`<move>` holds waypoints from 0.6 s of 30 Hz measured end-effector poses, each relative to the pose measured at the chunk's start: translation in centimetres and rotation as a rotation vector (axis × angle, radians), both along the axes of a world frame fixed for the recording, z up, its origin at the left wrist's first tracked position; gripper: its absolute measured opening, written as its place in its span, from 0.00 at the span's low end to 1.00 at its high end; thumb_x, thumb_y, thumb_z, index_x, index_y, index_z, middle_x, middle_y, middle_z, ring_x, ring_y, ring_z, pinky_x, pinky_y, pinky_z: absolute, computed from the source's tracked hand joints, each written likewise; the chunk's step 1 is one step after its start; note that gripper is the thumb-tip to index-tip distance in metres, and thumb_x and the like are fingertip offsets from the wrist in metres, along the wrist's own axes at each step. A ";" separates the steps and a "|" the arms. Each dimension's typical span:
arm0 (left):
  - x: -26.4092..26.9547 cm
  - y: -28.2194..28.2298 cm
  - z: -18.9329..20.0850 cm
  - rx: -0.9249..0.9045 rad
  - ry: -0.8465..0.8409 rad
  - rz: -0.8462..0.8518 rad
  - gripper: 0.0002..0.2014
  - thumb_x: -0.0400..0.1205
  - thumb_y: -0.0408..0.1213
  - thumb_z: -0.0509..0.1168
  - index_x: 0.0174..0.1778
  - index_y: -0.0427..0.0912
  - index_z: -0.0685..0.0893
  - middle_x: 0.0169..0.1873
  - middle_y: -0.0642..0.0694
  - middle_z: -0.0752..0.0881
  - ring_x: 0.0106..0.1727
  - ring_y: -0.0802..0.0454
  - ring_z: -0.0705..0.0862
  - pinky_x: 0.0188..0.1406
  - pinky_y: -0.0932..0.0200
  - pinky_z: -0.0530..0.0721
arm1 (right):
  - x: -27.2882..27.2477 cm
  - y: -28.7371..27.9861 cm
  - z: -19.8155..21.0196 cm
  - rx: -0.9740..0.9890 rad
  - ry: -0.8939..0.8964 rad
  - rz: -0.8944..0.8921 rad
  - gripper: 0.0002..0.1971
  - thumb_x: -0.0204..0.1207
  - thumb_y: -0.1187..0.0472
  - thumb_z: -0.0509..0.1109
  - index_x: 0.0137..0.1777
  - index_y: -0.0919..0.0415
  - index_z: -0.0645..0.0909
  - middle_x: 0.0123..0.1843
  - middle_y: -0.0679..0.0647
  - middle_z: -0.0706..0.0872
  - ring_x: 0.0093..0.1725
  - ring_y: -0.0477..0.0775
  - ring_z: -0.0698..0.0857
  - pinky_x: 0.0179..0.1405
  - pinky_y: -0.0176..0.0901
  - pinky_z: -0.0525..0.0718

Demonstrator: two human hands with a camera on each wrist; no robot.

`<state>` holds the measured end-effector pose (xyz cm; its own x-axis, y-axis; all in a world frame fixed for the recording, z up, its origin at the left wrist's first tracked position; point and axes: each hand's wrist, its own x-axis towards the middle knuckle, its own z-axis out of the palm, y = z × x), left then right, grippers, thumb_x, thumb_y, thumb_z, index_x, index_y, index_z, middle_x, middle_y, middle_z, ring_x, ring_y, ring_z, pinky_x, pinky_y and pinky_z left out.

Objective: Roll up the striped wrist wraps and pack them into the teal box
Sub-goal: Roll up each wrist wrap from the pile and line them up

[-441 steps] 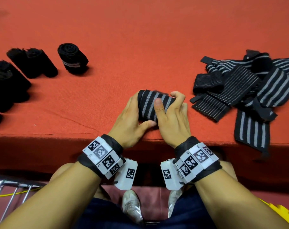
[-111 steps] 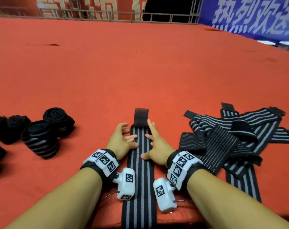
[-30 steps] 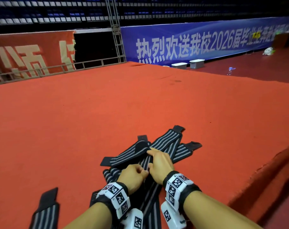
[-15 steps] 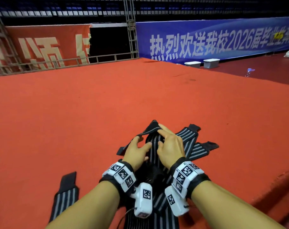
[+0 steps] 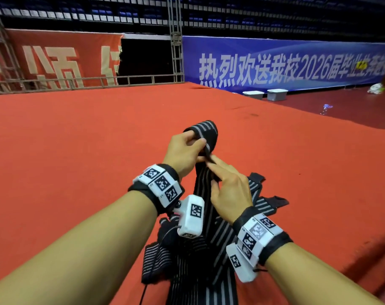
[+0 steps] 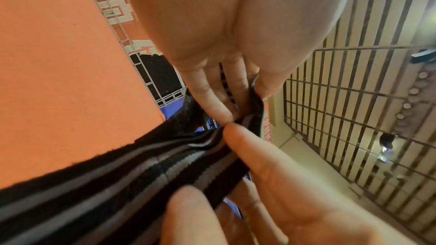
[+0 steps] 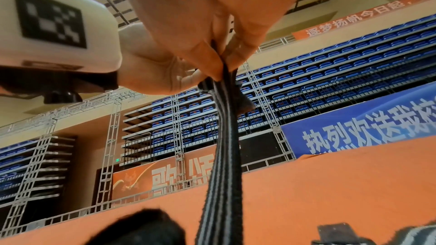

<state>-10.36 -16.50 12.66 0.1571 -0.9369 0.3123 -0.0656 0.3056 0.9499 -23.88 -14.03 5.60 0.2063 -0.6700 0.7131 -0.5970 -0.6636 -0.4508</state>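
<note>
A black wrist wrap with grey stripes [image 5: 206,133] is lifted above the red carpet, its top end folded over. My left hand [image 5: 196,144] grips that folded top end. Just below it, my right hand [image 5: 213,170] pinches the same strip between thumb and fingers. The rest of the strip hangs down to a loose pile of striped wraps [image 5: 187,260] between my forearms. In the left wrist view my left hand [image 6: 235,107] holds the wrap [image 6: 118,183] beside my right fingers [image 6: 247,146]. The right wrist view shows my right hand [image 7: 221,57] pinching the hanging wrap [image 7: 219,165]. No teal box is in view.
The red carpeted platform [image 5: 77,139] stretches ahead to a metal railing [image 5: 99,81]. Its right edge [image 5: 332,122] drops to a darker floor with two lidded bins [image 5: 275,94]. A blue banner [image 5: 286,64] lines the far wall.
Both hands have risen from the pile, taking one striped wrap up with them. Its end now folds over my left hand instead of lying on the carpet.
</note>
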 end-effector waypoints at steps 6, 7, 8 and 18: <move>0.7 4.0 2.0 -0.102 0.102 -0.022 0.14 0.86 0.20 0.57 0.57 0.38 0.85 0.40 0.44 0.87 0.37 0.54 0.87 0.32 0.58 0.88 | -0.1 1.7 1.5 0.127 -0.367 0.185 0.31 0.65 0.60 0.81 0.65 0.58 0.70 0.66 0.49 0.77 0.52 0.45 0.82 0.41 0.39 0.80; 0.9 4.7 2.6 -0.114 0.112 -0.034 0.15 0.87 0.21 0.56 0.59 0.39 0.84 0.41 0.46 0.88 0.38 0.55 0.88 0.32 0.59 0.87 | -0.1 1.7 1.5 0.209 -0.365 0.170 0.37 0.65 0.58 0.83 0.70 0.55 0.66 0.68 0.46 0.75 0.54 0.46 0.82 0.45 0.41 0.80; 1.1 5.4 3.2 -0.124 0.118 -0.048 0.15 0.87 0.21 0.56 0.62 0.39 0.84 0.43 0.46 0.88 0.39 0.55 0.88 0.33 0.59 0.87 | -0.1 1.4 1.4 0.291 -0.297 0.143 0.42 0.65 0.57 0.84 0.75 0.53 0.62 0.71 0.44 0.73 0.58 0.47 0.81 0.51 0.44 0.80; 6.4 12.2 7.1 -0.243 0.130 0.069 0.20 0.87 0.22 0.55 0.64 0.51 0.81 0.44 0.50 0.88 0.43 0.53 0.88 0.36 0.58 0.88 | 1.0 2.5 3.7 0.357 -0.110 0.003 0.29 0.62 0.47 0.85 0.58 0.53 0.75 0.53 0.52 0.84 0.54 0.58 0.83 0.51 0.51 0.81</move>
<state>-3.94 -4.31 19.78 0.2711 -0.8229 0.4993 0.0239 0.5243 0.8512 -22.84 -11.55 9.26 0.1437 -0.8802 0.4523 -0.5304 -0.4543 -0.7157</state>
